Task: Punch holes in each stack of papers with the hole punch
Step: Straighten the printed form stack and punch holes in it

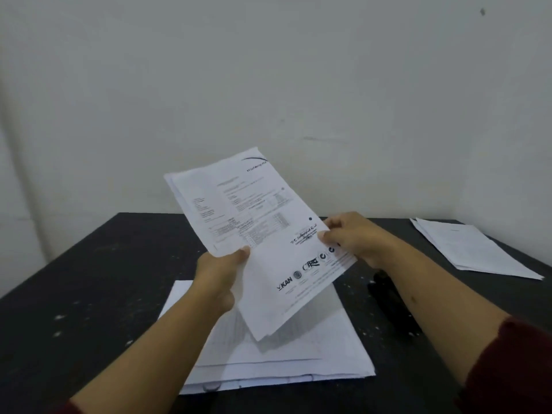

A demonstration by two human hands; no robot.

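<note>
Sheaf (pixel 257 234) pinched by my left hand (pixel 219 270) and right hand (pixel 352 237), above the table's (pixel 89 279) near stack (pixel 298 354); punch (pixel 391 303) right of it.

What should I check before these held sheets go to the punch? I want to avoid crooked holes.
1. Both hands grip the held papers: ok, left hand and right hand each pinch an edge.
2. Sheet edges flush: not ok, they fan out at the lower corner.
3. Hole punch reachable: ok, it lies on the table under the right forearm.
4. Punch slot facing the person: cannot tell, too dark.
5. Other piles kept apart: ok, near stack and far stack lie separate.
</note>
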